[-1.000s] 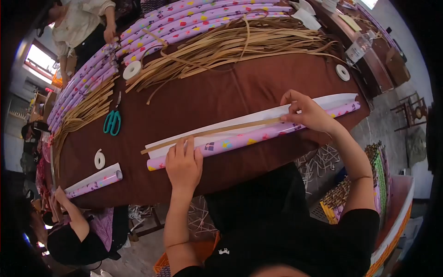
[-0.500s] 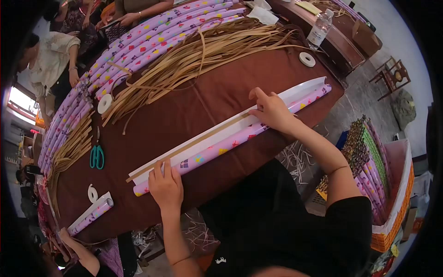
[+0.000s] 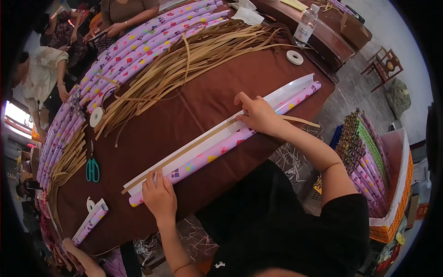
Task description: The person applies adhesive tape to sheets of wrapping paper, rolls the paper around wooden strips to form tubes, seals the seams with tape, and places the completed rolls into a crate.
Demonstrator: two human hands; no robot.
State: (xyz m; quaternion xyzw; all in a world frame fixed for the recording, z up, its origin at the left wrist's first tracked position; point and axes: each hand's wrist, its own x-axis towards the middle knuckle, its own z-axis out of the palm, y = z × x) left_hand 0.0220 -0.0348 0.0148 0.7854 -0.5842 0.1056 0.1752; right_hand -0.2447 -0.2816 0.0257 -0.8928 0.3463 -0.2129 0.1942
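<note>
A partly rolled sheet of purple patterned wrapping paper lies slantwise before me, its white inner side showing along the far edge. Along that white side runs a tan flat strip. My left hand rests on the near end of the roll, fingers stretched over the strip and paper. Farther along, my right hand pinches the strip between thumb and fingers, with the index finger raised and bent. The strip's loose end sticks out to the right beyond my right wrist.
Tan strips and purple rolls lie across the far side. Teal-handled scissors, white tape rolls and a bottle stand around the brown cloth. A basket is at right; other people work at left.
The strip's loose end now reaches out to the right past my right wrist. My hands keep nearly the same places on the paper, while the whole view has shifted slightly.
</note>
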